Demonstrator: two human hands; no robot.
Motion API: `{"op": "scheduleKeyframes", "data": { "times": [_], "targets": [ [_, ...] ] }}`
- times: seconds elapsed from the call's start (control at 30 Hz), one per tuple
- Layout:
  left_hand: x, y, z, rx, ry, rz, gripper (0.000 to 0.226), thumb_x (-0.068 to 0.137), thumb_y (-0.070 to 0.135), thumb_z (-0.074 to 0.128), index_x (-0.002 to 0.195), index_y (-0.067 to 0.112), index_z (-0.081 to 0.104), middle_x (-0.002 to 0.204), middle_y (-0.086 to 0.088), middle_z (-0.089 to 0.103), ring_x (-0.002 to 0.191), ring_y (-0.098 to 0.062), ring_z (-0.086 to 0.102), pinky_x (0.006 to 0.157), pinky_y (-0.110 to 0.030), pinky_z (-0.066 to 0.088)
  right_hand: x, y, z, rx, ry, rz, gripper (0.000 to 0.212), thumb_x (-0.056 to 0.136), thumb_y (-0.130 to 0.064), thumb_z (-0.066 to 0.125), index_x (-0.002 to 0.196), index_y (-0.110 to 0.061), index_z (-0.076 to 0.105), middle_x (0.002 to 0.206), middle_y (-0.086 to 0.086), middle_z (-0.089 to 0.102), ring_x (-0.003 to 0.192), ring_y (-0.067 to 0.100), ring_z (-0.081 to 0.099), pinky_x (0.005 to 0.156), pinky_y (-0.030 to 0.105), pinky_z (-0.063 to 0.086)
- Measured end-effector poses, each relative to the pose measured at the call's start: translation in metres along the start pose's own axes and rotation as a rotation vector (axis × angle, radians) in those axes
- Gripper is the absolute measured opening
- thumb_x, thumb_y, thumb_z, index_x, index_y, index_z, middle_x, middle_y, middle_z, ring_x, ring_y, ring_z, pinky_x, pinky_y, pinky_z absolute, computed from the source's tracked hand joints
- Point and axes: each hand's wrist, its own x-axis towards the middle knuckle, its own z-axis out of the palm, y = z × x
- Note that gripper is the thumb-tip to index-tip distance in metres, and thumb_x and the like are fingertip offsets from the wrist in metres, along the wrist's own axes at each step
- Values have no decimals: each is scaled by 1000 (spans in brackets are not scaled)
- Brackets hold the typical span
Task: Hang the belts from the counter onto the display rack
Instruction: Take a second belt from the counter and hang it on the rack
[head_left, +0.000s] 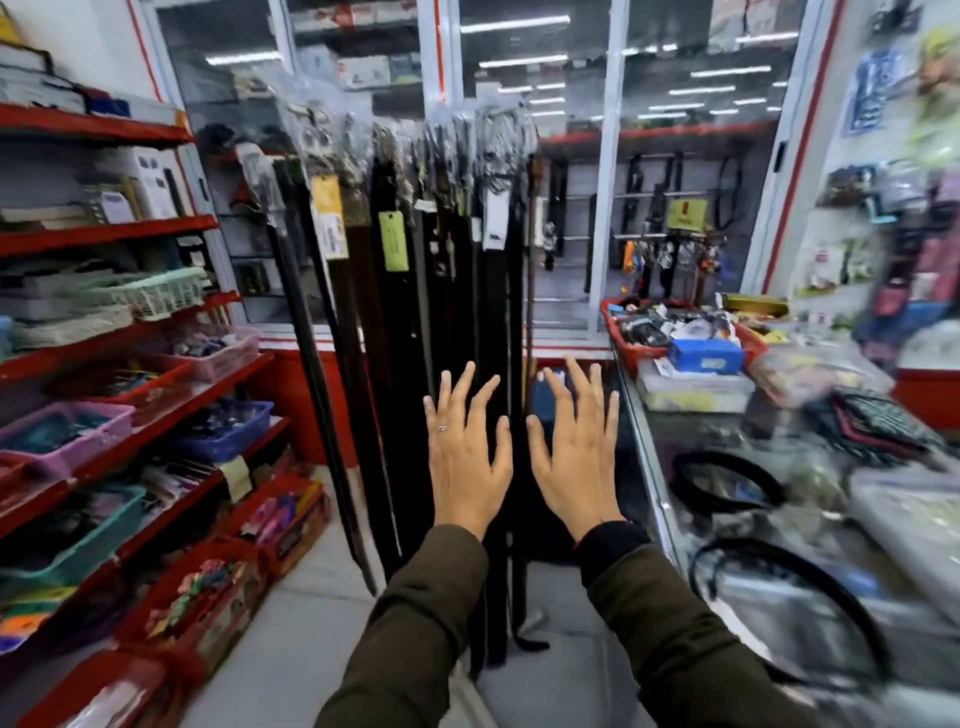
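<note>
Several dark belts (395, 322) hang side by side from the display rack (415, 130) straight ahead, some with yellow and green tags. My left hand (465, 457) and my right hand (579, 452) are both raised in front of the lower part of the hanging belts, palms away, fingers spread, holding nothing. On the glass counter (670, 499) to the right lie two coiled black belts, one nearer the middle (727, 483) and one closer to me (789, 597). The picture is blurred at its edges.
Red shelves (109, 234) with coloured baskets of small goods fill the left side. A red tray (675, 327) of items, a blue box and packets crowd the far counter. A tiled floor strip runs between shelves and counter. Glass cabinets stand behind the rack.
</note>
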Motion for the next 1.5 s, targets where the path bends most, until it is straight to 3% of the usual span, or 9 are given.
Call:
{"op": "scheduleKeyframes", "data": {
  "times": [0.17, 0.47, 0.67, 0.83, 0.97, 1.07, 1.2, 1.4, 1.5],
  "targets": [
    [-57, 30, 41, -65, -146, -11, 46, 105, 30, 49, 150, 23, 47, 168, 3, 27, 161, -21, 10, 131, -48, 3, -58, 51, -23, -121, -63, 104, 54, 102, -32, 47, 154, -21, 37, 170, 4, 19, 160, 28, 6, 128, 51, 0],
    [-135, 86, 98, -174, -425, 72, 47, 107, 32, 44, 153, 24, 42, 170, 2, 24, 161, -21, 7, 131, -47, 0, -153, 137, -79, -330, -239, 293, 39, 101, -30, 49, 140, -26, 52, 164, 2, 33, 159, 28, 15, 125, 62, 3],
    [-173, 105, 129, -320, -906, 121, 57, 106, 42, 45, 158, 23, 33, 170, 2, 22, 161, -19, 4, 130, -48, 1, -199, 175, -114, -359, -386, 524, 41, 96, -16, 48, 134, -22, 60, 141, 0, 61, 147, 19, 41, 125, 56, -4],
    [-188, 128, 147, -138, -1183, 268, 66, 104, 52, 44, 158, 15, 34, 165, -4, 34, 159, -23, 16, 129, -47, 9, -214, 196, -130, -445, -581, 561, 51, 87, -10, 56, 136, -23, 59, 133, 1, 63, 136, 19, 52, 125, 56, -3],
    [-186, 140, 153, 42, -1087, 382, 45, 99, 37, 56, 139, 16, 54, 139, -8, 57, 134, -30, 48, 109, -42, 40, -216, 202, -134, -492, -597, 508, 48, 88, -5, 51, 129, -26, 64, 124, 0, 69, 129, 23, 56, 123, 46, 13],
    [-182, 139, 153, 65, -1057, 370, 32, 99, 30, 56, 128, 16, 61, 128, -7, 64, 122, -32, 56, 100, -44, 45, -207, 201, -137, -485, -587, 505, 42, 86, -6, 55, 118, -28, 73, 118, 0, 77, 120, 25, 63, 112, 39, 35],
    [-178, 120, 146, 57, -997, 359, 28, 99, 28, 55, 122, 14, 64, 124, -8, 65, 119, -32, 58, 99, -44, 46, -193, 194, -138, -276, -637, 621, 29, 85, -12, 69, 109, -23, 78, 111, 6, 79, 112, 30, 69, 95, 39, 54],
    [-153, 72, 115, -11, -794, 321, 29, 97, 25, 54, 124, 21, 64, 125, 0, 62, 125, -22, 55, 121, -40, 27, -164, 160, -113, -44, -627, 463, 11, 84, -14, 78, 93, -8, 81, 89, 12, 80, 83, 25, 71, 79, 35, 54],
    [-139, 48, 92, -185, -655, 191, 32, 98, 14, 54, 128, 22, 64, 138, -1, 54, 134, -22, 48, 120, -41, 33, -145, 134, -95, 80, -571, 396, 6, 83, -11, 79, 87, -7, 81, 77, 8, 77, 71, 16, 67, 69, 25, 50]
  ]
}}
